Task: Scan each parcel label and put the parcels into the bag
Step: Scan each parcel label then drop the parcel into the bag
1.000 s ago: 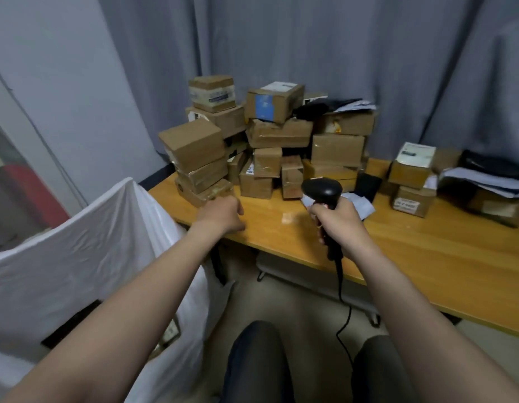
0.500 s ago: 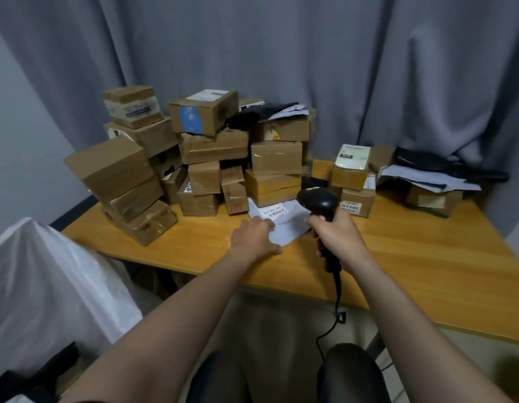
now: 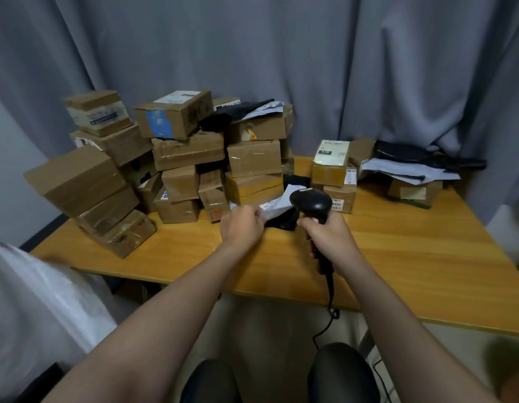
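Note:
My left hand (image 3: 243,225) grips the near edge of a flat white mailer parcel (image 3: 274,207) with a printed label, lifted off the wooden table (image 3: 412,257) in front of the box pile. A black pouch (image 3: 284,222) lies under it. My right hand (image 3: 329,235) holds a black corded barcode scanner (image 3: 310,202) by its handle, its head just right of the mailer. A big stack of brown cardboard parcels (image 3: 171,167) fills the table's back left. The white bag (image 3: 34,303) stands open at the lower left, beside the table.
Two small boxes with labels (image 3: 334,173) stand right of the scanner. Further right lie black and grey mailers on a box (image 3: 412,170). A grey curtain (image 3: 310,68) hangs behind. The scanner cable (image 3: 329,303) drops over the table's front edge. My knees are below.
My left hand moved from the left boxes to the white mailer, took hold of its edge and raised it. The view swung right, so the bag now sits further left.

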Available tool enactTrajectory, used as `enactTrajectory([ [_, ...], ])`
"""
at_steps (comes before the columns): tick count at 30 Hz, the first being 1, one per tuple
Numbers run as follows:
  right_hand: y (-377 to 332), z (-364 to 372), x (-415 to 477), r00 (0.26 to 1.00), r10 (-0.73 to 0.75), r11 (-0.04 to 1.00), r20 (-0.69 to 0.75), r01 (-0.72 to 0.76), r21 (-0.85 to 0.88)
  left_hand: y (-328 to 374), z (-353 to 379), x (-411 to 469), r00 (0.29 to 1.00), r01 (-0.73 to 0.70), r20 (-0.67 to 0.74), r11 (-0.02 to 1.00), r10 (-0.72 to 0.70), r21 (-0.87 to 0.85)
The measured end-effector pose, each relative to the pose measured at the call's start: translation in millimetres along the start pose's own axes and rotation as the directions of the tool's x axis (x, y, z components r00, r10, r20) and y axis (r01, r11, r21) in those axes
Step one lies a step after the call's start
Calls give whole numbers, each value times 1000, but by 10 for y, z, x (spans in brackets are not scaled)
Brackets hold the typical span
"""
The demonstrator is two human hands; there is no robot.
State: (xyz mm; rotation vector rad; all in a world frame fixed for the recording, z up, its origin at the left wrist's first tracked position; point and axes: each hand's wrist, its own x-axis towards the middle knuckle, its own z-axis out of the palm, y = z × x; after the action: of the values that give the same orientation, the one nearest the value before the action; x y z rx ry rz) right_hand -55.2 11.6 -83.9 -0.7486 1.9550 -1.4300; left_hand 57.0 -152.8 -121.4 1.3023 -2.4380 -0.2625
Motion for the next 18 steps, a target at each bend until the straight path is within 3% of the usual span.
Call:
enactTrajectory([
  [6, -51, -12, -66, 998, -44, 997, -43, 46, 54, 281, -373, 192, 990, 136, 30, 919, -134, -370],
  [12, -175, -46, -178, 986, -102, 986, -129, 118, 117, 488, -887, 174, 986, 157, 74, 706, -148, -691],
  [14, -256, -50, -232, 978, -130, 979, -161, 152, 132, 500, -1032, 116, 979, 192, 108, 624, -170, -758],
  [18, -449, -32, -306, 960, -194, 965, -201, 223, 137, 538, -1268, -24, 978, 195, 120, 552, -171, -811],
])
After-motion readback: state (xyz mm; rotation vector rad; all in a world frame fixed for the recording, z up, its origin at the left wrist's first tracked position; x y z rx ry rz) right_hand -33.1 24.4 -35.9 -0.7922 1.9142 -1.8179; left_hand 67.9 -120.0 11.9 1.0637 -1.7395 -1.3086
